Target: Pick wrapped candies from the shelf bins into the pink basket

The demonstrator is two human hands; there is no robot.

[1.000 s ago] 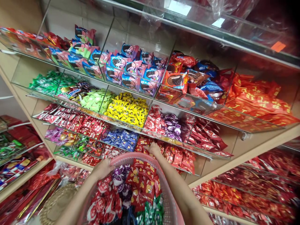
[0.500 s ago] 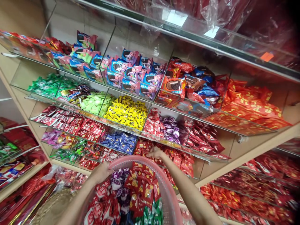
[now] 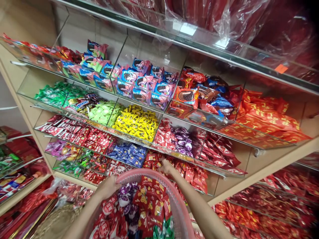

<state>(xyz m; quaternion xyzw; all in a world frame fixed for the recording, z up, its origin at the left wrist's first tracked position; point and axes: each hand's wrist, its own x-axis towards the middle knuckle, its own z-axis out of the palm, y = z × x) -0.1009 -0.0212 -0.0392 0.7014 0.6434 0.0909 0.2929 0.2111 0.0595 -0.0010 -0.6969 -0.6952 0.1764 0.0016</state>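
My left hand (image 3: 109,186) is closed around the rim of a pink plastic basket (image 3: 180,207). Inside the basket lie red-and-white wrapped candies (image 3: 107,217), purple-wrapped candies (image 3: 126,199), red packets with orange fruit pictures (image 3: 152,199) and green-wrapped candies (image 3: 163,229). Beyond the rim, my right hand (image 3: 166,167) reaches into a low shelf compartment of small red packets (image 3: 152,159). Its fingers are curled down among those packets, and whatever they hold is hidden.
Glass-fronted shelves rise ahead, with yellow candies (image 3: 136,122), blue packets (image 3: 128,154) and packaged cookies (image 3: 142,84). A glass shelf edge (image 3: 194,157) runs just above my right hand. A woven basket (image 3: 53,222) stands low on the left.
The shelves sit slightly lower in the picture. My right hand stays at the red packets, its fingers now more curled and pointing down. My left hand keeps its grip on the basket.
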